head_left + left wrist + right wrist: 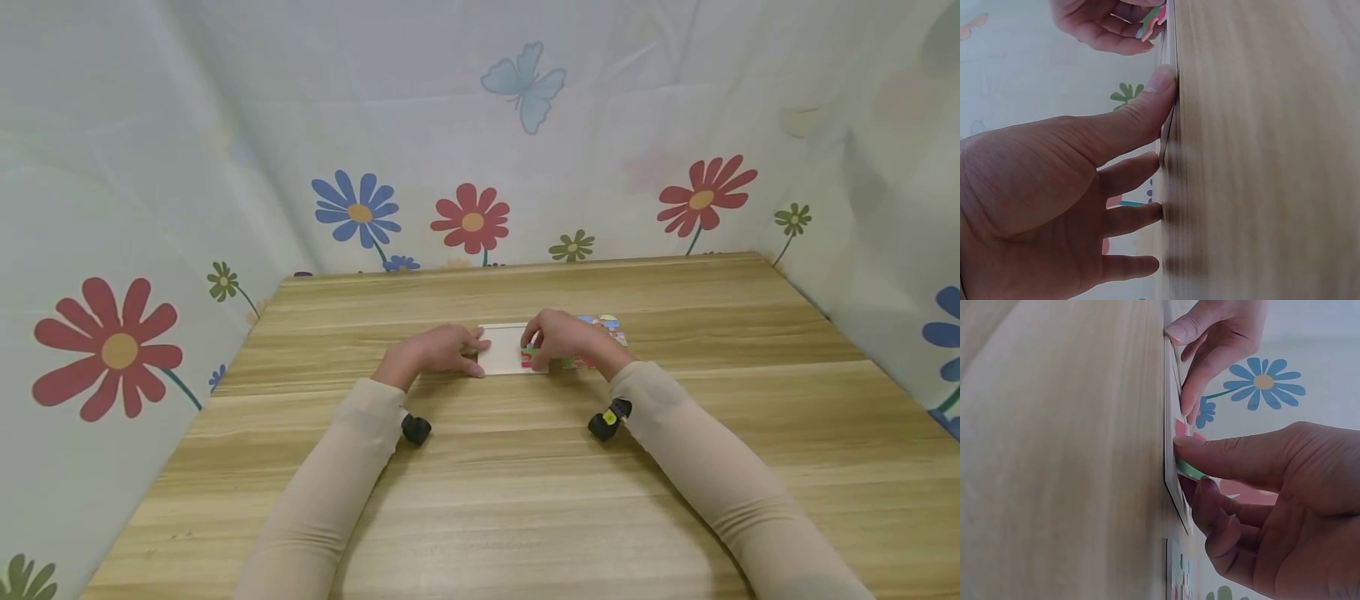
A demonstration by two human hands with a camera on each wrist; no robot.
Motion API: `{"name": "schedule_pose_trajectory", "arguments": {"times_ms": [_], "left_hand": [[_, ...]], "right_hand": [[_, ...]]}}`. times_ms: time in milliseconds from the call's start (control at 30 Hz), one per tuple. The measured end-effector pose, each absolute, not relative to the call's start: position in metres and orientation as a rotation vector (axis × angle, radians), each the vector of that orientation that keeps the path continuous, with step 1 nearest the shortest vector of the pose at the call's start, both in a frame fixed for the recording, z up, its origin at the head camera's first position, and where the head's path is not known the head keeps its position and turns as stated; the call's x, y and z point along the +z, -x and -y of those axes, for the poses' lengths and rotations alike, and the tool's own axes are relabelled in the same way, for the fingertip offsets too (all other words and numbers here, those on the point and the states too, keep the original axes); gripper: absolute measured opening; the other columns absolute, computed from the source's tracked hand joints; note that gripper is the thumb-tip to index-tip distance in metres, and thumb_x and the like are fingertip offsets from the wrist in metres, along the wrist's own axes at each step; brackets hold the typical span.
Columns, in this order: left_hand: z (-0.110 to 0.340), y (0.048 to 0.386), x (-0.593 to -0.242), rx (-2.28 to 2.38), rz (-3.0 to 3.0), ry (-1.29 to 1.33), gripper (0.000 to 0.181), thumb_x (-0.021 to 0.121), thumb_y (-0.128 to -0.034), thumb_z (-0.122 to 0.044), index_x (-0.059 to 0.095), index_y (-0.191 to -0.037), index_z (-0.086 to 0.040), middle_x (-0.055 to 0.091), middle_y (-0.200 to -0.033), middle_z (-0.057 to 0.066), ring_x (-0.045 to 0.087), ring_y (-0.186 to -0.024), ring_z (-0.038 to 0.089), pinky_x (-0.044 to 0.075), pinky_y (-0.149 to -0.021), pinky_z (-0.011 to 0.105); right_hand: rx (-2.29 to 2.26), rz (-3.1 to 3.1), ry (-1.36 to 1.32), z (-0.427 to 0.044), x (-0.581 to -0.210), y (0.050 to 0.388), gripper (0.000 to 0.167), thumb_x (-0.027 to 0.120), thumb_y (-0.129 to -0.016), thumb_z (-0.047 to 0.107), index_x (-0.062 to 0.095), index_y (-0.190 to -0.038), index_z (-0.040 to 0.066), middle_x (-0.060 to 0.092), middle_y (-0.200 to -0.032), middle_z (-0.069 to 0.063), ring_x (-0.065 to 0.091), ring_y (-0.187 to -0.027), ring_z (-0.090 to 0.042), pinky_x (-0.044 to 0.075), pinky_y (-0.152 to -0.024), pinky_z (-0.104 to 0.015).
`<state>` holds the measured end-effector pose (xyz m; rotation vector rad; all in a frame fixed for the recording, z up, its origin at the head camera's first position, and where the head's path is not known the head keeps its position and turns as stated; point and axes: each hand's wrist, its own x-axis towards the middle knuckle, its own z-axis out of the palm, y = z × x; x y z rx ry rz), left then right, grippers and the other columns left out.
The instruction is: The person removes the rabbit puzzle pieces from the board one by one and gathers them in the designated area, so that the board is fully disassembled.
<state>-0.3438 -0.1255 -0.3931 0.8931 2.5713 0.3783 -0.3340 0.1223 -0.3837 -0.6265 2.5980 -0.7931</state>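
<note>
A shallow white puzzle tray [500,350] lies flat on the table in the head view. My left hand [442,348] is at its left end, fingers spread and fairly straight, with the thumb [1161,80] touching the near edge. Between thumb and fingers, my right hand [564,335] pinches a red and green puzzle piece [1190,470] just over the tray's right part. The same puzzle piece [527,358] shows below the right fingers in the head view. A colourful printed puzzle board [611,323] lies right of the tray, partly hidden behind the right hand.
Both things lie toward the far side of a wood-grain table [495,500]. A white curtain [405,125] printed with flowers and a butterfly hangs behind the table and along its sides. Small black cameras [416,429] are strapped to both wrists.
</note>
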Motion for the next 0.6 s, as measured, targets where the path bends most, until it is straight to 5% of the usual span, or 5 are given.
{"name": "schedule_pose_trajectory", "arguments": {"times_ms": [400, 600], "left_hand": [[0.125, 0.3436, -0.3946, 0.356, -2.582, -0.889, 0.067, 0.07, -0.0922, -0.039, 0.046, -0.149, -0.014, 0.028, -0.161, 0.008, 0.025, -0.149, 0.025, 0.021, -0.12, 0.039], [0.1236, 0.3417, -0.3923, 0.371, -2.582, -0.869, 0.067, 0.071, -0.0915, -0.038, 0.046, -0.149, -0.013, 0.028, -0.161, 0.008, 0.025, -0.149, 0.026, 0.022, -0.12, 0.041]], "right_hand": [[-0.952, -2.534, 0.644, -0.1273, -0.3837, 0.3313, 0.041, 0.076, -0.077, -0.006, 0.075, -0.117, 0.006, 0.07, -0.104, -0.013, 0.062, -0.076, -0.018, 0.053, -0.066, -0.032], [-0.977, -2.574, 0.689, -0.1289, -0.3801, 0.3312, 0.031, 0.073, -0.081, -0.006, 0.077, -0.111, 0.003, 0.073, -0.097, -0.011, 0.065, -0.071, -0.017, 0.055, -0.067, -0.031]]}}
